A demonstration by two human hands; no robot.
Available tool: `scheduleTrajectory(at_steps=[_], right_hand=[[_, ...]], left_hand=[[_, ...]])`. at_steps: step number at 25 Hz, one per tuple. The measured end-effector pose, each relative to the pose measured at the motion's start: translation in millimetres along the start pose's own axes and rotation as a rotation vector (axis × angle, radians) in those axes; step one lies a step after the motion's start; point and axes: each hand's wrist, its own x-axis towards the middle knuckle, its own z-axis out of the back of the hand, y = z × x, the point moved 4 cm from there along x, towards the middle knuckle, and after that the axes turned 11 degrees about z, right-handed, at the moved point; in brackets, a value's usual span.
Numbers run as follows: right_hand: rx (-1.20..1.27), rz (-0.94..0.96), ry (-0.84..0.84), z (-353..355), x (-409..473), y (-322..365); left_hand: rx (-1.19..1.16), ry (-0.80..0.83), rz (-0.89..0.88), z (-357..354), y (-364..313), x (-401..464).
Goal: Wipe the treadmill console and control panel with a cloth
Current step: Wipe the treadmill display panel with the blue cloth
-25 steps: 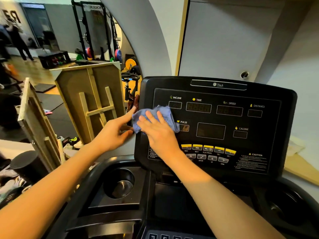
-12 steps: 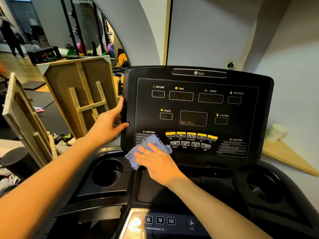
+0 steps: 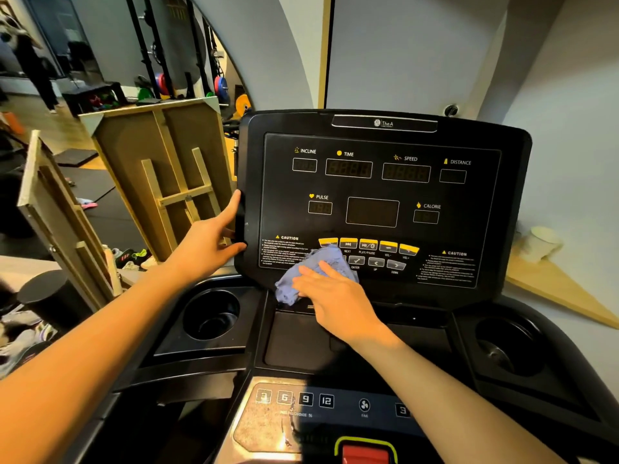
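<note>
The black treadmill console [image 3: 382,189] stands upright in front of me, with dark displays and a row of yellow and grey buttons [image 3: 368,245] low on its face. My right hand [image 3: 335,296] presses a crumpled blue cloth [image 3: 308,272] flat against the console's lower edge, covering the leftmost buttons. My left hand [image 3: 211,242] grips the console's left edge, thumb on the front. Below, the lower control panel [image 3: 301,401] shows numbered keys and a red stop key [image 3: 365,455].
Cup holders sit at the left [image 3: 211,313] and right [image 3: 509,346] of the tray. Upturned wooden frames [image 3: 160,169] lean close on the left. A wooden board [image 3: 556,289] with a white object lies at the right. Gym racks and a person stand far back left.
My right hand has dragged the cloth down from the console's upper left to its lower edge, then a little rightward over the buttons. My left hand has kept its hold on the left edge.
</note>
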Motion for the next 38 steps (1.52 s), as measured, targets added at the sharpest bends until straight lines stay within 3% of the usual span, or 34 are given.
scheduleTrajectory(at_steps=[12,16,19,24,29,38], right_hand=[[-0.119,-0.056,-0.072,66,-110,-73],[0.005,-0.094,-0.114,56,-115,-72],[0.081,-0.153,-0.067,34,-101,-69],[0.004,0.034,-0.081,-8,-13,-3],[0.055,0.025,-0.052,-49,53,49],[0.040,0.003,-0.112,-24,8,12]], left_hand=[[0.014,-0.012,0.016,-5,3,2],[0.006,-0.013,0.029,-5,3,1],[-0.001,-0.020,0.017,-6,2,1],[-0.009,-0.006,0.016,-6,4,3],[0.035,-0.020,-0.001,-7,9,6],[0.066,-0.029,-0.007,-6,10,6]])
